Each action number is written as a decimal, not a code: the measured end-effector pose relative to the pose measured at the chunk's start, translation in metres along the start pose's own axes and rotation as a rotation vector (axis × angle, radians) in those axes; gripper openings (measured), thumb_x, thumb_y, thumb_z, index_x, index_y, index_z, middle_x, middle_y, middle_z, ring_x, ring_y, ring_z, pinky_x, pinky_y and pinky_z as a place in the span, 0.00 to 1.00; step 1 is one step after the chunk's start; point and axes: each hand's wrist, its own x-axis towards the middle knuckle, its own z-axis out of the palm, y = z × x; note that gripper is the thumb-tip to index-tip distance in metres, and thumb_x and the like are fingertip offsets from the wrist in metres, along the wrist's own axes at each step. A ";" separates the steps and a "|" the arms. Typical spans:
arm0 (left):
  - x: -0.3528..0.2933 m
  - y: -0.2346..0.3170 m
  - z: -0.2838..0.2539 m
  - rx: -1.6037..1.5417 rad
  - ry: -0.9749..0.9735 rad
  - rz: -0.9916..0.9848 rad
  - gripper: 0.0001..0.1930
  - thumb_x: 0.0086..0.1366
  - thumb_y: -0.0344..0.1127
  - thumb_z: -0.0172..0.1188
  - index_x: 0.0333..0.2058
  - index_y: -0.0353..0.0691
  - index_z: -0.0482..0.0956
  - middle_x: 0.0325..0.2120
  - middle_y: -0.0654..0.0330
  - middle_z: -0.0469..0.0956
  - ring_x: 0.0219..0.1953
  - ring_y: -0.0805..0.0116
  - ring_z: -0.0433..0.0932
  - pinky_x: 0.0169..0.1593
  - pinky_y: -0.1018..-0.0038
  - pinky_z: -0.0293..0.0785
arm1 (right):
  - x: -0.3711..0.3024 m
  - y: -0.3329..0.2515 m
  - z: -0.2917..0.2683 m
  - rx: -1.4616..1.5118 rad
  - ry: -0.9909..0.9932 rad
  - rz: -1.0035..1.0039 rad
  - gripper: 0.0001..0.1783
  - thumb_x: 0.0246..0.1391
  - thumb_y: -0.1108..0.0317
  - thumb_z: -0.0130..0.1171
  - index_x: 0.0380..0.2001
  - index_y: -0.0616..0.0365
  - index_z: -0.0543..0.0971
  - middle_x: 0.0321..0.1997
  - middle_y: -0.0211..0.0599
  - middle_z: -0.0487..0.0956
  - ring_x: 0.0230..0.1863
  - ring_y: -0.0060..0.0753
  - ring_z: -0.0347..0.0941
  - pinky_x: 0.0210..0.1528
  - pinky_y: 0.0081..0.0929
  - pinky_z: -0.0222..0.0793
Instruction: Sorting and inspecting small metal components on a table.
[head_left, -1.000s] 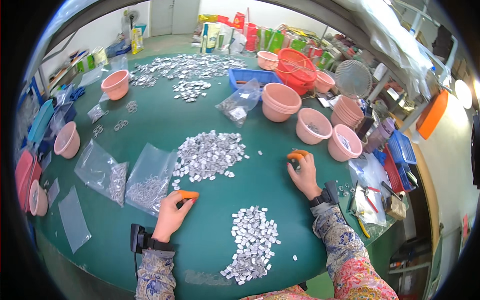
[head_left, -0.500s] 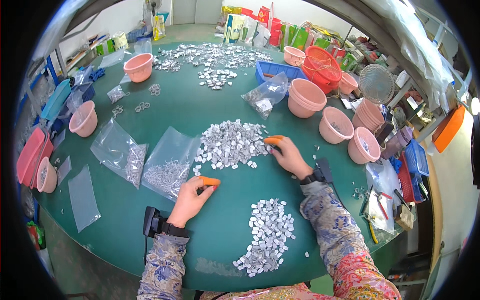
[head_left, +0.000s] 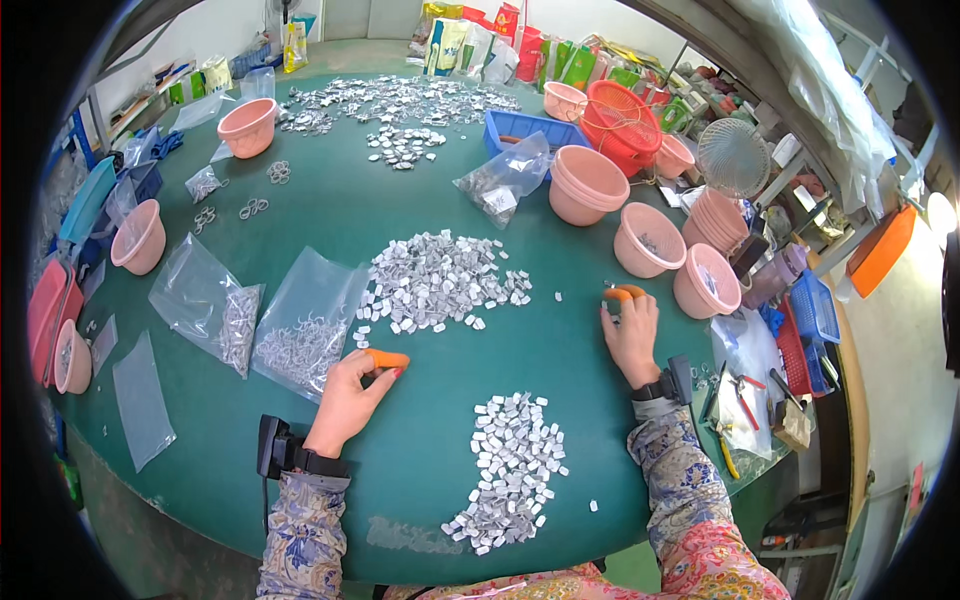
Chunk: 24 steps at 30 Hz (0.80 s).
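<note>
My left hand [head_left: 350, 397] rests on the green table [head_left: 300, 480], its fingers curled and thumb against an orange-covered index finger; anything inside is hidden. Just beyond it lies a large pile of small grey-white metal pieces [head_left: 435, 280]. Off to the right of that pile, my right hand [head_left: 632, 338] bends its fingers down to the tabletop. Its index finger also wears an orange cover, and a tiny piece [head_left: 610, 284] shows at the tip. What sits between thumb and finger cannot be made out. Nearer me is a second pile of pieces [head_left: 508, 470].
Clear bags of small parts [head_left: 300, 340] lie left of the large pile. Pink bowls [head_left: 648, 242] line the right side, by a blue tray [head_left: 530, 130] and a red basket [head_left: 622, 125]. Pliers [head_left: 748, 405] lie at the right edge. More metal pieces [head_left: 400, 105] cover the far end.
My right hand has left the large pile's right edge and moved right, onto the loose bits near the bowls. My left hand keeps its place and pose. The whole view has shifted slightly.
</note>
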 end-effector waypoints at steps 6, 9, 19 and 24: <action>0.003 -0.003 0.005 -0.032 -0.009 0.041 0.10 0.62 0.28 0.63 0.42 0.38 0.86 0.29 0.61 0.79 0.29 0.75 0.74 0.34 0.77 0.69 | 0.040 -0.052 0.056 0.734 -0.240 -0.019 0.27 0.62 0.62 0.59 0.63 0.54 0.71 0.66 0.51 0.70 0.65 0.57 0.64 0.69 0.44 0.58; 0.000 -0.001 0.000 -0.004 -0.035 -0.037 0.10 0.64 0.27 0.62 0.43 0.35 0.86 0.34 0.61 0.81 0.34 0.75 0.76 0.41 0.78 0.71 | 0.026 -0.091 0.061 0.542 -0.201 -0.278 0.26 0.60 0.64 0.60 0.62 0.54 0.72 0.65 0.48 0.71 0.65 0.55 0.65 0.67 0.42 0.61; 0.000 -0.006 0.000 -0.003 -0.013 0.017 0.10 0.63 0.29 0.63 0.43 0.38 0.86 0.32 0.59 0.80 0.32 0.70 0.77 0.37 0.74 0.71 | 0.030 -0.079 0.005 0.770 -0.270 -0.001 0.15 0.55 0.76 0.62 0.46 0.53 0.83 0.43 0.44 0.77 0.41 0.46 0.72 0.44 0.35 0.69; 0.000 -0.002 0.001 -0.028 -0.025 0.022 0.10 0.63 0.28 0.63 0.43 0.38 0.86 0.32 0.59 0.80 0.32 0.72 0.77 0.37 0.75 0.71 | 0.035 -0.062 -0.009 0.745 -0.168 0.045 0.18 0.58 0.80 0.54 0.49 0.55 0.82 0.42 0.47 0.79 0.44 0.50 0.75 0.49 0.38 0.71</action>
